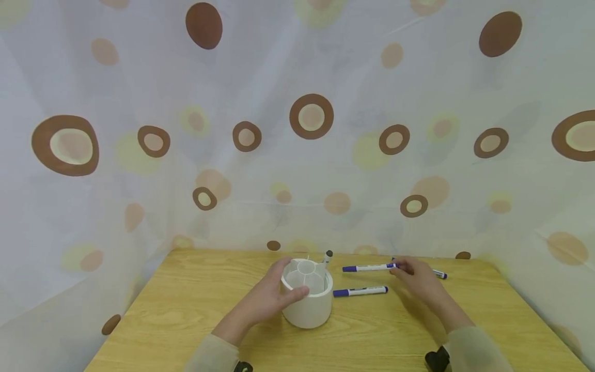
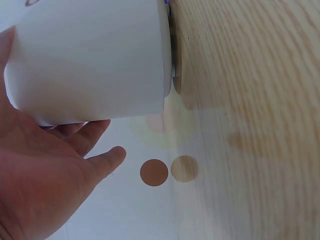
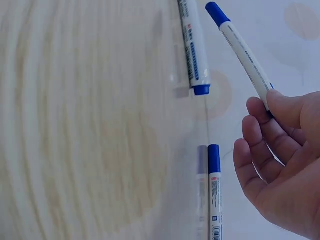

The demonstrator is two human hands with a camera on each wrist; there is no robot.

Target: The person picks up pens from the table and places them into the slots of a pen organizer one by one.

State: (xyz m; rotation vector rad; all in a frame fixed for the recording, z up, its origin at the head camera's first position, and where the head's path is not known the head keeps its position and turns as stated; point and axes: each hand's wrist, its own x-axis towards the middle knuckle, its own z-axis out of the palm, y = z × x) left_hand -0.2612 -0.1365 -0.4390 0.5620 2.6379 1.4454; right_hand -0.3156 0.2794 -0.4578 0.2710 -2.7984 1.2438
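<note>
My left hand (image 1: 266, 304) grips a white round pen holder (image 1: 308, 312), its thumb over the near rim. The holder has several clear compartments inside, and one dark-ended marker (image 1: 327, 257) stands in it, leaning right. In the left wrist view the holder's smooth side (image 2: 95, 65) fills the top left above the palm. Between thumb and fingertips, my right hand (image 1: 420, 281) pinches one end of a white marker with a blue cap (image 3: 245, 57). That marker is raised off the table, its capped end pointing left in the head view.
A second blue-capped marker (image 1: 364, 291) lies right of the holder. Another marker (image 1: 439, 274) lies behind the right hand, partly hidden by it. The wood-grain table (image 1: 209, 279) ends at a patterned curtain (image 1: 353, 170) at the back and sides.
</note>
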